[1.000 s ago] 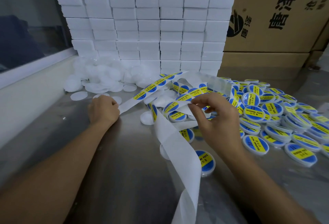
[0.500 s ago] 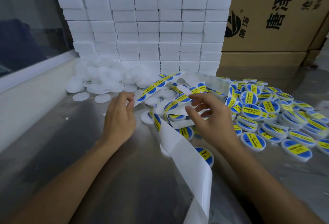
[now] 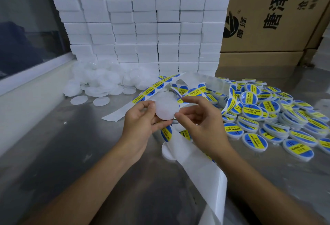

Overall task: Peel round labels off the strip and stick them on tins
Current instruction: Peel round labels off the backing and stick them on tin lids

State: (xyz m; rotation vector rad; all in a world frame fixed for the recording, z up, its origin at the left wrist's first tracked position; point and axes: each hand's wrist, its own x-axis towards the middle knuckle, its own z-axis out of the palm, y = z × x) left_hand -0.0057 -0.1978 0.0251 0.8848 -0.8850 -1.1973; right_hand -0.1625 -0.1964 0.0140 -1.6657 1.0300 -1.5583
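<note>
Carton (image 3: 271,15) cut off top-right

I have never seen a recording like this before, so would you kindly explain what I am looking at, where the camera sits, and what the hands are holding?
There is no machine here: a person works with two bare hands, filmed by a wide-angle camera worn on the head and looking forward and down.

The left hand holds a plain white tin that bears no label. The right hand is beside it, thumb and forefinger touching the tin's edge; whether it pinches a label I cannot tell.

On the metal table lies a white backing strip carrying round blue-and-yellow labels. To the right is a pile of labelled tins; at the back left, a heap of unlabelled tins. Behind stand stacked white boxes and a cardboard carton.
</note>
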